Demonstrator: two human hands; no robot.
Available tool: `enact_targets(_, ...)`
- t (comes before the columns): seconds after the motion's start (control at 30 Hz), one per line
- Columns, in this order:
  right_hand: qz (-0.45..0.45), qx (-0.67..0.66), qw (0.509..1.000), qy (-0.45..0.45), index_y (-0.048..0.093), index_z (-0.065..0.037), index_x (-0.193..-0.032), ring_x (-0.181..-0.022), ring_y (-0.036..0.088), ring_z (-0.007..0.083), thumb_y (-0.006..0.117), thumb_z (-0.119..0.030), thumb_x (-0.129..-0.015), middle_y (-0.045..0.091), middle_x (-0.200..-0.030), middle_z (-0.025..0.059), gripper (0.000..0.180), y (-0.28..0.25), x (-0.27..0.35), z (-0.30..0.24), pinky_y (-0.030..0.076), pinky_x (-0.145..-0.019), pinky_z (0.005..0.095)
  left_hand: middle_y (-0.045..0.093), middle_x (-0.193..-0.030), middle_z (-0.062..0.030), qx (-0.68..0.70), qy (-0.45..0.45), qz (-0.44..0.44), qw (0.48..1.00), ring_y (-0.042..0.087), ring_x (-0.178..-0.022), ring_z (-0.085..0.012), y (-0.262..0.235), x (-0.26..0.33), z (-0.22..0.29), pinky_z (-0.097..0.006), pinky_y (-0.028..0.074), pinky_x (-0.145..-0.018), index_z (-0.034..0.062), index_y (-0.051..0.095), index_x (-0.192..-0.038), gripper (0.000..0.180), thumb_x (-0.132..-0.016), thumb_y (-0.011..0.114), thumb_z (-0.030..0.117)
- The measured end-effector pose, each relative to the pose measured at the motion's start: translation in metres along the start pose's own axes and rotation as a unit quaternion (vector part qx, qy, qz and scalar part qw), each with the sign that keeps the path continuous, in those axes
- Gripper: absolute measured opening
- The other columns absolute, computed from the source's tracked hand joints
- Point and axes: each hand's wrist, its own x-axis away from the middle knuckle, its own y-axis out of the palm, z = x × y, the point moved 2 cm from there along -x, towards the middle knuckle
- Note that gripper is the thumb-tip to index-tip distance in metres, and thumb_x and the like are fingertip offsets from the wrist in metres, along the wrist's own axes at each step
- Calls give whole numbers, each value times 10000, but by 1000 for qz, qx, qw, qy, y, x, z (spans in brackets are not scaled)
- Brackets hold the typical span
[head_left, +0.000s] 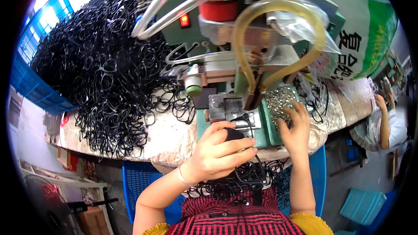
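My left hand [217,152] is curled around a black cable, with a dark rounded part [235,134] showing between its fingers. The cable's small round end [245,116] lies at the metal work plate [250,124] of a green bench machine. More of the black cord hangs below the fingers. Over the front of a green tray [272,135] is my right hand [298,131], its thumb and fingers apart, with nothing visible between them. Small shiny metal pieces [281,100] fill that tray.
A big heap of black cables [104,69] covers the bench's left, spilling from a blue crate [32,80]. Yellowish tubing [320,30] loops over the press head. More cables lie in a blue basket [321,187] at my lap. Another person [383,126] sits far right.
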Motion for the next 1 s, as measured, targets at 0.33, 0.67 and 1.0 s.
enact_targets(0.33,21,-77,995,65,674,-22,-857,-1087,607,308,739,-20,-769,668,-1129,138,110,21,-7,44,457,-961,390,706,-1113,-21,34,-5,39,999,474,-671,-181,4,10,-3,-450,514,-921,110,709,-998,245,-754,720,88)
enact_targets(0.67,35,59,997,-42,683,-1,-875,-1090,597,342,730,-48,-800,656,-1145,140,101,30,-7,25,476,-940,419,687,-1201,-71,-12,-70,90,993,594,-803,-210,6,37,9,-449,494,-994,81,698,-1051,290,-764,713,53)
enact_targets(1.0,50,-26,998,-14,709,10,-1049,-1022,672,278,601,-42,-948,713,-1101,138,157,28,-3,31,505,-919,356,586,-1261,-143,-140,-394,207,885,528,-1188,-324,-3,97,-105,-405,405,-1030,35,579,-1249,511,-779,770,96)
